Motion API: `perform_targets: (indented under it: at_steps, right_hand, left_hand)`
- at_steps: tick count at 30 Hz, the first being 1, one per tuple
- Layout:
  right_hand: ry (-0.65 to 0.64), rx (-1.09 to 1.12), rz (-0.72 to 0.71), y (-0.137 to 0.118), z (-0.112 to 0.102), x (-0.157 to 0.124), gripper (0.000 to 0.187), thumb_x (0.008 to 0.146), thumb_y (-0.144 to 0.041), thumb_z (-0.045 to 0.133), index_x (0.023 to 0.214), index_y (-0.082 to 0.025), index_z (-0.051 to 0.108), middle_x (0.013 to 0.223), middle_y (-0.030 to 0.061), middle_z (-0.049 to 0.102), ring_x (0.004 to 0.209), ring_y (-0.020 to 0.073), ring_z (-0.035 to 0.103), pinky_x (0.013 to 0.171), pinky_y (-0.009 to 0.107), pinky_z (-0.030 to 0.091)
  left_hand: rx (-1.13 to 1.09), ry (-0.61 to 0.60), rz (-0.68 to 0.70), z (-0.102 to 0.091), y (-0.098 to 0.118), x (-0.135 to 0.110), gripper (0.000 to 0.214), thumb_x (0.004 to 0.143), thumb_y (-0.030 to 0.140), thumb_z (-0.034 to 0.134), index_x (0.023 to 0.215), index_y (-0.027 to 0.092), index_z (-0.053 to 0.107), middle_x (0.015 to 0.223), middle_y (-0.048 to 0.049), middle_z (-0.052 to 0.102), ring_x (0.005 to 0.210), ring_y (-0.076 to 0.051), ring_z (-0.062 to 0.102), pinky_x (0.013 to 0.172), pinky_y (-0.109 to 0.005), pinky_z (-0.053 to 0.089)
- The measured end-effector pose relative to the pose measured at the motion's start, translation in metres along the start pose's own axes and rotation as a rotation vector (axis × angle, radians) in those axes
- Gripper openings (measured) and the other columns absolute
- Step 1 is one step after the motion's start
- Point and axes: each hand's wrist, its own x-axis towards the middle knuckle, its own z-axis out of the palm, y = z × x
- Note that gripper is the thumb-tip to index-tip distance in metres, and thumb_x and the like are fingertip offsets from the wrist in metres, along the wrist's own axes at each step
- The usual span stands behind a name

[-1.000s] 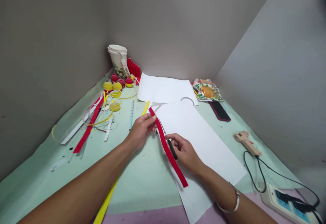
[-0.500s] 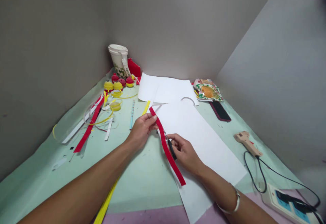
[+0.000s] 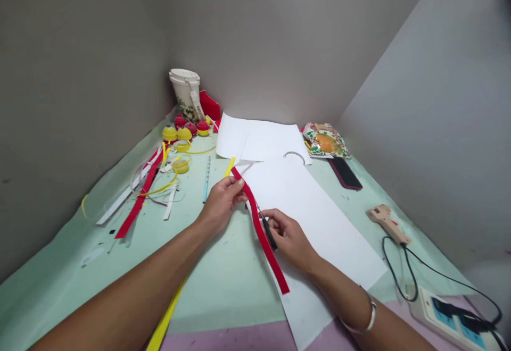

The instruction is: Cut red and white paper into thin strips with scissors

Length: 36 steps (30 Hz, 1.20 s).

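Note:
My left hand (image 3: 222, 203) pinches the far end of a long red paper strip (image 3: 273, 259) that runs toward me over a white sheet (image 3: 315, 207). Closed around black-handled scissors (image 3: 268, 231), my right hand (image 3: 290, 238) keeps the blades against the strip's right edge, close to my left fingers. A silver bangle (image 3: 365, 316) sits on my right wrist. A yellow strip (image 3: 229, 168) lies under the red strip's far end.
Red, white and yellow strips (image 3: 139, 191), small red and yellow ornaments (image 3: 184, 132) and a lidded cup (image 3: 186, 91) fill the back left. A pencil (image 3: 206, 178), snack packet (image 3: 325, 142), dark phone (image 3: 345, 173), glue gun (image 3: 385, 220) and power strip (image 3: 453, 316) lie around. Walls close in.
The red strip has slid slightly away from me, its near end moving up the white sheet. Both hands stay almost in place.

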Motion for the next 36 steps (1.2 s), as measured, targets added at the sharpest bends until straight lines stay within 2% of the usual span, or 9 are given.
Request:
perform_targets:
  at_steps: [11,15,19,24,28,32,36]
  right_hand:
    - [0.023,-0.028,0.010,-0.0006,0.0001,0.0010,0.024,0.086,-0.030,0.055,0.105,-0.020,0.063,0.061,-0.0065,0.038,0.054,0.0102,0.037,0.053,0.023,0.032]
    - [0.028,0.087,0.070,0.0009,-0.0009,0.0027,0.025,0.085,-0.033,0.056,0.107,-0.021,0.062,0.061,-0.0070,0.037,0.052,0.0105,0.042,0.051,0.024,0.036]
    - [0.035,0.154,0.104,0.0008,-0.0013,0.0044,0.028,0.084,-0.035,0.058,0.108,-0.021,0.061,0.061,-0.0075,0.039,0.051,0.0107,0.046,0.051,0.025,0.040]
    - [0.058,0.149,0.118,-0.0041,0.0003,0.0042,0.031,0.084,-0.041,0.059,0.108,-0.021,0.062,0.060,-0.0072,0.041,0.051,0.0101,0.043,0.051,0.024,0.039]
    - [0.071,0.183,0.130,-0.0071,0.0008,0.0039,0.031,0.084,-0.044,0.061,0.106,-0.021,0.061,0.060,-0.0077,0.039,0.051,0.0092,0.038,0.050,0.023,0.036]
    - [0.042,0.198,0.137,-0.0055,-0.0003,0.0040,0.033,0.084,-0.043,0.061,0.109,-0.021,0.060,0.063,-0.0064,0.044,0.052,0.0101,0.042,0.051,0.023,0.037]
    - [0.013,0.183,0.099,-0.0012,-0.0010,0.0041,0.030,0.085,-0.041,0.059,0.107,-0.021,0.060,0.062,-0.0064,0.044,0.053,0.0113,0.048,0.054,0.025,0.041]
  left_hand:
    - [0.010,0.015,-0.006,0.0013,0.0008,-0.0010,0.018,0.075,0.023,0.072,0.085,0.012,0.062,0.075,-0.0004,0.062,0.062,-0.007,0.056,0.056,-0.017,0.049]
    - [0.017,0.030,-0.051,0.0010,0.0020,-0.0027,0.017,0.082,0.025,0.065,0.093,0.014,0.058,0.073,-0.0027,0.065,0.056,-0.009,0.060,0.052,-0.019,0.050]
    - [0.013,0.021,-0.079,0.0011,0.0043,-0.0040,0.016,0.086,0.026,0.060,0.096,0.014,0.056,0.076,-0.0063,0.068,0.058,-0.013,0.065,0.053,-0.022,0.052]
    - [0.005,-0.065,-0.027,0.0010,0.0059,-0.0045,0.023,0.077,0.025,0.071,0.094,0.014,0.060,0.079,-0.0054,0.069,0.071,-0.014,0.067,0.062,-0.021,0.052]
    - [0.042,-0.089,-0.003,-0.0002,0.0044,-0.0040,0.030,0.071,0.023,0.076,0.096,0.015,0.062,0.084,-0.0048,0.069,0.077,-0.014,0.066,0.068,-0.023,0.052]
    - [0.086,-0.056,0.030,-0.0020,0.0023,-0.0024,0.029,0.072,0.027,0.075,0.096,0.014,0.063,0.084,-0.0051,0.068,0.079,-0.015,0.066,0.062,-0.021,0.051]
    - [0.120,0.046,0.036,-0.0030,0.0006,0.0001,0.029,0.073,0.031,0.074,0.095,0.015,0.063,0.083,-0.0052,0.069,0.074,-0.014,0.065,0.053,-0.020,0.049]
